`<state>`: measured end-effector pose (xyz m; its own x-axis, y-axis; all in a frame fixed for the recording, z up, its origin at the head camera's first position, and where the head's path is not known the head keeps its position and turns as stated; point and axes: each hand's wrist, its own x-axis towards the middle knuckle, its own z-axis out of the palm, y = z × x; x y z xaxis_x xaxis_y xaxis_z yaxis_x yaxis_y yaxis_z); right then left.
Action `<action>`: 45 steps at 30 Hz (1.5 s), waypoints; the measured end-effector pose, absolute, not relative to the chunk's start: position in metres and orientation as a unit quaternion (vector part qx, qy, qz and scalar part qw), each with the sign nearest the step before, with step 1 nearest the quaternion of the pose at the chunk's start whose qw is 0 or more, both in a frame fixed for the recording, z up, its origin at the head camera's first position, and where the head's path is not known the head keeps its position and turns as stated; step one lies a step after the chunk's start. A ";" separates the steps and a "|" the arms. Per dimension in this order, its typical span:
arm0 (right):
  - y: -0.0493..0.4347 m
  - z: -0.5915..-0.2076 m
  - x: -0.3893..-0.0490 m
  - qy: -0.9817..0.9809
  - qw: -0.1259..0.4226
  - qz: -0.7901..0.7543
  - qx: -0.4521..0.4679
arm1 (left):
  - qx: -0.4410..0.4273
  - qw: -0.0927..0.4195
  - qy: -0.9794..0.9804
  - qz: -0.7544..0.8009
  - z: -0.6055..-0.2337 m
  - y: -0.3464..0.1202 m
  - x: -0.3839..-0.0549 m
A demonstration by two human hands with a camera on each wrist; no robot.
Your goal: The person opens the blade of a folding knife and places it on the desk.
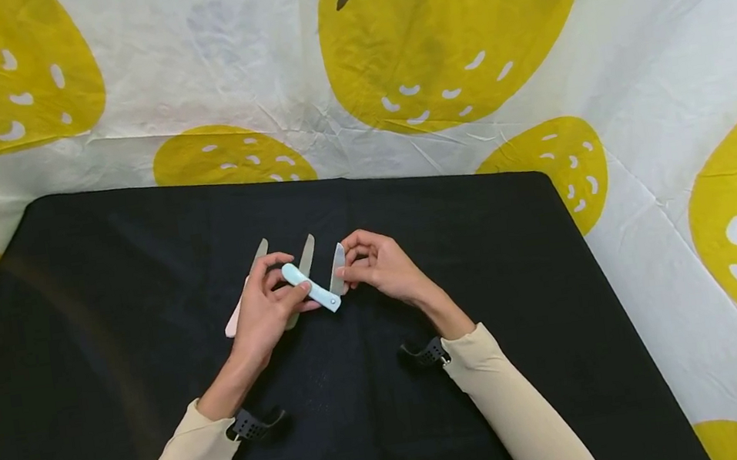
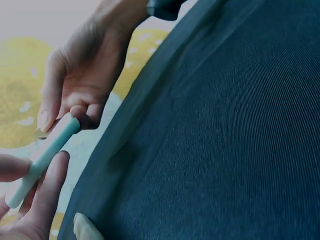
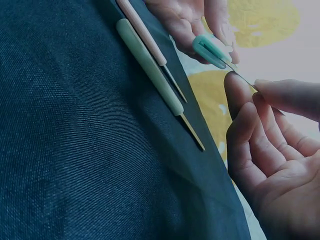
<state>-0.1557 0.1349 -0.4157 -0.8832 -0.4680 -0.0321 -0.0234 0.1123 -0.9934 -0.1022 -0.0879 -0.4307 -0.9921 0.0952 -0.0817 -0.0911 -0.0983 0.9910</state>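
A folding knife with a light blue handle (image 1: pixel 311 288) is held above the table between both hands. My left hand (image 1: pixel 261 314) pinches the handle between thumb and fingers. With thumb and fingertips, my right hand (image 1: pixel 383 267) pinches the blade (image 1: pixel 336 269), which stands partly out at a sharp angle to the handle. Two more folding knives lie side by side on the cloth with blades out: one pink-handled (image 3: pixel 142 32), one pale green-handled (image 3: pixel 150 67). In the head view, my left hand partly covers both.
Black cloth (image 1: pixel 109 334) covers the table. Behind and to the right hangs a white sheet (image 1: pixel 231 38) printed with yellow fruit shapes. A dark strap (image 1: pixel 254 425) circles the left wrist, and another strap (image 1: pixel 426 352) is at the right wrist.
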 end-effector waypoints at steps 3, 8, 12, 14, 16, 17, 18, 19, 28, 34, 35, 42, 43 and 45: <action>0.135 -0.415 -0.156 0.727 0.173 -0.644 -0.164 | 0.037 0.063 0.691 0.720 -0.431 -0.092 -0.102; 0.136 -0.414 -0.157 0.728 0.173 -0.642 -0.165 | 0.084 0.063 0.737 0.667 -0.431 -0.100 -0.102; 0.136 -0.413 -0.158 0.731 0.172 -0.638 -0.172 | 0.098 0.063 0.754 0.646 -0.432 -0.104 -0.104; 0.136 -0.412 -0.159 0.729 0.169 -0.640 -0.174 | 0.098 0.055 0.763 0.637 -0.433 -0.105 -0.105; 0.136 -0.411 -0.159 0.725 0.166 -0.644 -0.177 | 0.094 0.043 0.773 0.626 -0.433 -0.105 -0.105; 0.136 -0.412 -0.159 0.723 0.165 -0.647 -0.178 | 0.092 0.037 0.778 0.621 -0.433 -0.105 -0.105; 0.136 -0.411 -0.159 0.721 0.164 -0.649 -0.179 | 0.090 0.031 0.782 0.616 -0.433 -0.105 -0.105; 0.136 -0.411 -0.159 0.719 0.163 -0.651 -0.181 | 0.088 0.027 0.786 0.612 -0.434 -0.105 -0.104; 0.136 -0.413 -0.161 0.711 0.148 -0.666 -0.169 | 0.058 -0.026 0.801 0.595 -0.435 -0.102 -0.098; 0.135 -0.414 -0.161 0.699 0.118 -0.691 -0.140 | 0.031 -0.085 0.815 0.573 -0.437 -0.099 -0.095; 0.135 -0.414 -0.161 0.698 0.112 -0.694 -0.136 | 0.027 -0.093 0.815 0.571 -0.437 -0.099 -0.094; 0.132 -0.414 -0.161 0.691 0.075 -0.708 -0.126 | 0.001 -0.132 0.820 0.557 -0.439 -0.096 -0.094; 0.131 -0.414 -0.161 0.690 0.072 -0.709 -0.125 | -0.002 -0.136 0.819 0.558 -0.439 -0.096 -0.094; 0.131 -0.414 -0.161 0.689 0.064 -0.711 -0.123 | -0.007 -0.143 0.815 0.562 -0.440 -0.096 -0.094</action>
<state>-0.1611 0.1309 -0.4143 -0.9617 -0.2600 0.0865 -0.0783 -0.0420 -0.9960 -0.0942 -0.0956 -0.4396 -0.9590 -0.1720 0.2251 0.1494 0.3680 0.9177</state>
